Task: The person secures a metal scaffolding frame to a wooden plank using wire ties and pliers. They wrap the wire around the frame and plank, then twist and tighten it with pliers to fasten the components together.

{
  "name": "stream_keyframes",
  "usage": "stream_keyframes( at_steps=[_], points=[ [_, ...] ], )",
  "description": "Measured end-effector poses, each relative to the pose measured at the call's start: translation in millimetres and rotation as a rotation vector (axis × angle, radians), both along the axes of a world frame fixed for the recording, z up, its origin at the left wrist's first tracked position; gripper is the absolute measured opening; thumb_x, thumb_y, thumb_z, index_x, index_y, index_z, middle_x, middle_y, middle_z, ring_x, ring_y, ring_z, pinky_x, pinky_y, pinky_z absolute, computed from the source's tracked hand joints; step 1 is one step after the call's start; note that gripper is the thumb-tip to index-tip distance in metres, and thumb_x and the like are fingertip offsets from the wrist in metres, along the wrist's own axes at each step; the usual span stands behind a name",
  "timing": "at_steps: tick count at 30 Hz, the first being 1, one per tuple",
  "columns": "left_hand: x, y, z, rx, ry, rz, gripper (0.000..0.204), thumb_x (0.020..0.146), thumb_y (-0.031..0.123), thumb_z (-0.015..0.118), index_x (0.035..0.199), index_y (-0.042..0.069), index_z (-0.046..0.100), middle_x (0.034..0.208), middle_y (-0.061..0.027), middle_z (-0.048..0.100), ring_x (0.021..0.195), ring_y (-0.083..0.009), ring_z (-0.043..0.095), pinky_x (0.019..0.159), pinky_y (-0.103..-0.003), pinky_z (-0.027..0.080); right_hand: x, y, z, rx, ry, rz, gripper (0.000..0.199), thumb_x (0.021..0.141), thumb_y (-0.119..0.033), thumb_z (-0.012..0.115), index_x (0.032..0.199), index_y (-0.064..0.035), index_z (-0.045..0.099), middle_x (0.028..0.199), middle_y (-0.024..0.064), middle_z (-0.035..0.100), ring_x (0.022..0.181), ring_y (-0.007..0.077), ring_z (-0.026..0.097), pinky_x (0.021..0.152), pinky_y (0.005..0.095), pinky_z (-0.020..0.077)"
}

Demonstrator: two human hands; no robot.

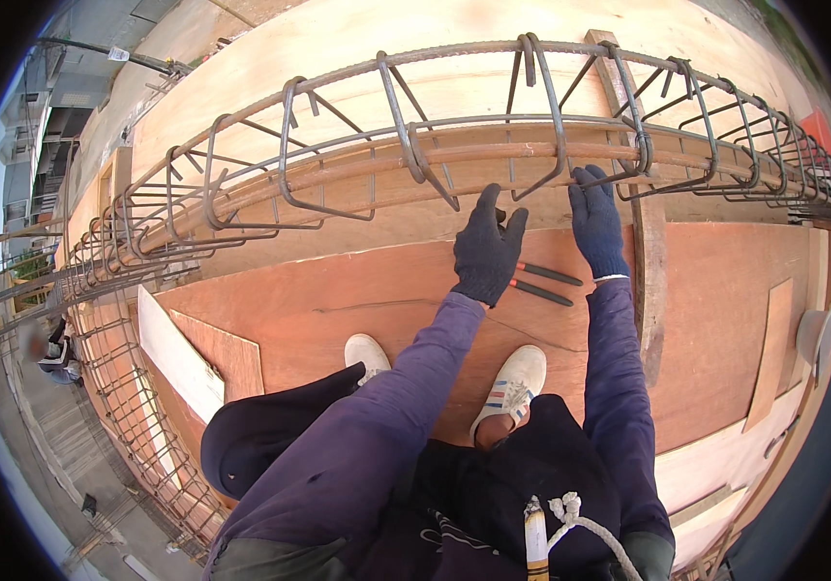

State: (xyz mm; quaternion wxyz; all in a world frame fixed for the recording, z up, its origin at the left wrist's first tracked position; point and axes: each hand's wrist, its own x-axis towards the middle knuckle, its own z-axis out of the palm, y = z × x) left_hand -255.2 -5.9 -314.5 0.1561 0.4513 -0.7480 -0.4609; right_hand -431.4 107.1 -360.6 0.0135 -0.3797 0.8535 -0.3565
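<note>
A long steel rebar cage [391,152] with bent stirrups [560,107] crosses in front of me. My left hand [486,254], in a dark glove, is just below the cage's lower bar, its thumb and fingers apart. Close to the right, my gloved right hand [597,225] reaches up with fingers stretched to the lower bar, seeming to touch it beside a stirrup. Whether the fingertips curl round the steel is hidden. Between my hands, a tool with two dark handles marked red [543,283] lies on the reddish plywood [386,281]; its head is hidden behind my left hand.
A wooden batten [648,281] runs under the cage at right. Pale plywood [338,87] lies beyond it. Rebar mesh [135,407] lines the left edge, with another person [59,356] beyond. My shoes [512,387] stand on the plywood near loose board pieces [212,353].
</note>
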Motion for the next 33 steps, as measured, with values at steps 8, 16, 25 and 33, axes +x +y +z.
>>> stream_keyframes(
  at_steps=[8,16,25,33],
  points=[
    [51,-24,41,-0.209,0.264,0.306,0.051,0.091,0.024,0.086,0.129,0.001,0.06,0.118,-0.0151,0.064,0.093,-0.0208,0.069,0.079,-0.036,0.058,62,4,33,-0.115,-0.163,-0.258,0.041,0.099,-0.018,0.074,0.131,0.0023,0.059,0.117,0.0155,0.065,0.084,0.0211,0.069,0.072,0.0344,0.0565],
    [36,-52,107,-0.463,0.346,0.172,0.04,0.087,0.023,0.089,0.111,-0.001,0.068,0.103,-0.0168,0.073,0.091,-0.0245,0.073,0.079,-0.037,0.06,110,-23,83,-0.356,-0.297,-0.065,0.042,0.094,-0.014,0.08,0.129,0.0007,0.061,0.113,0.0126,0.066,0.079,0.016,0.067,0.07,0.0319,0.0561],
    [37,-59,130,-0.432,0.215,0.118,0.017,0.098,0.016,0.075,0.102,0.001,0.067,0.086,-0.0138,0.074,0.072,-0.0222,0.074,0.065,-0.035,0.058,90,-54,132,-0.277,-0.303,0.0,0.035,0.096,-0.014,0.078,0.125,-0.0002,0.065,0.106,0.009,0.069,0.068,0.0136,0.064,0.061,0.031,0.0536],
    [40,-59,133,-0.434,0.168,0.073,0.012,0.101,0.013,0.071,0.1,0.002,0.065,0.08,-0.012,0.071,0.064,-0.018,0.068,0.057,-0.034,0.052,89,-71,149,-0.358,-0.22,0.03,0.011,0.102,-0.008,0.067,0.11,0.0,0.068,0.08,0.0124,0.067,0.065,0.021,0.066,0.059,0.034,0.052]
  ],
)
